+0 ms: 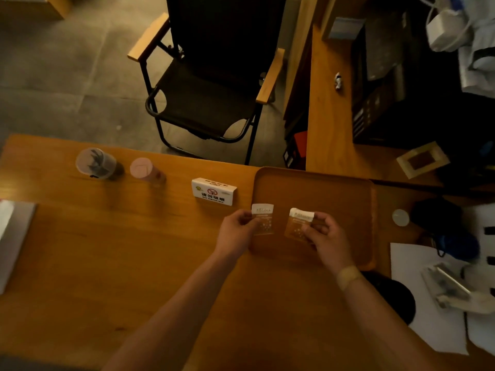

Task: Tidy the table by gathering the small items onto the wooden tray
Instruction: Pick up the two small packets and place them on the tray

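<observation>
Over the near-left corner of the wooden tray [316, 191], holding two small clear packets up, one per hand. Left hand [235, 231] pinching the left packet [263, 219] by its left edge, thumb and fingers curled round it; right hand [325, 235] pinching the right packet [299, 223] by its lower right corner, tilting it a little. Keeping both printed faces turned upward, probably for reading or matching before setting them down, though the dim light is leaving the print illegible. Hovering above the tray rather than resting on it, as far as can be judged, so the drop looks not yet made.

Waiting just beyond the left hand, on the worktop [112, 263]: a white no-smoking sign [213, 192], standing off the tray. Farther left of that hand, sitting well apart: a pink-lidded jar [144, 170] and a clear cup [95, 163]. Lying to the right of the right hand, past the tray's rim: a small round white disc [400, 217]. Still needing gathering, all of these.
</observation>
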{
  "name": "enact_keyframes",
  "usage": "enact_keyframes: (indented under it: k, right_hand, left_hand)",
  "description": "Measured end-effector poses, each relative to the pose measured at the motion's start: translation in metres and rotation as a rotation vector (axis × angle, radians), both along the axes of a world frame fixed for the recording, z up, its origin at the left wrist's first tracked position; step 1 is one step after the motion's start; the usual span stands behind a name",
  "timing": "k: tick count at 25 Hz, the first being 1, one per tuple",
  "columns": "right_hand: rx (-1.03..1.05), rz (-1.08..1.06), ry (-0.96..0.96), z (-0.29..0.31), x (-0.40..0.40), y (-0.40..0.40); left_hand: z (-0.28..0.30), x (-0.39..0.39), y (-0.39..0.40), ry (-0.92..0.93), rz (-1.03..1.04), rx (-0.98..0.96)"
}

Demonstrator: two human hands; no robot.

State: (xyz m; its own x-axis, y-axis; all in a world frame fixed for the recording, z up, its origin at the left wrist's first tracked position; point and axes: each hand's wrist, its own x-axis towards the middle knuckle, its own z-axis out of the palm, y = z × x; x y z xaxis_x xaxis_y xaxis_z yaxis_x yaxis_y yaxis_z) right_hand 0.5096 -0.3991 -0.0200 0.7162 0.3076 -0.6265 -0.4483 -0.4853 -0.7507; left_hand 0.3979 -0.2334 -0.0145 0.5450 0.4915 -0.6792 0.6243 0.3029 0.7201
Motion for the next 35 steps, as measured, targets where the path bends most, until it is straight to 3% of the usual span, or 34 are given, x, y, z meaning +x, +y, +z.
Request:
enact_keyframes:
  k: [7,13,22,27,31,35]
  right_hand:
    - [-0.099,0.093,-0.05,-0.037,0.032,0.015]
    - [-0.305,0.189,-0.328,-0.044,0.023,0.022]
    - [-0.37,0.204,-0.577,-0.049,-0.005,0.022]
    - [-0.485,0.568,-0.889,-0.044,-0.026,0.002]
    - [-0.65,0.855,-0.725,-0.049,-0.035,-0.013]
    - [-0.696,0.912,-0.695,-0.056,-0.039,-0.018]
  left_hand:
    - [-0.039,0.038,-0.002,0.121,-0.163,0.348]
    - [-0.042,0.037,-0.008,0.245,-0.264,0.706]
    - [-0.04,0.032,-0.022,0.246,-0.333,0.859]
    - [-0.044,0.008,-0.028,0.151,-0.612,1.069]
    - [-0.052,-0.016,-0.032,0.142,-0.95,1.119]
    - [-0.062,-0.018,-0.036,0.221,-1.029,1.073]
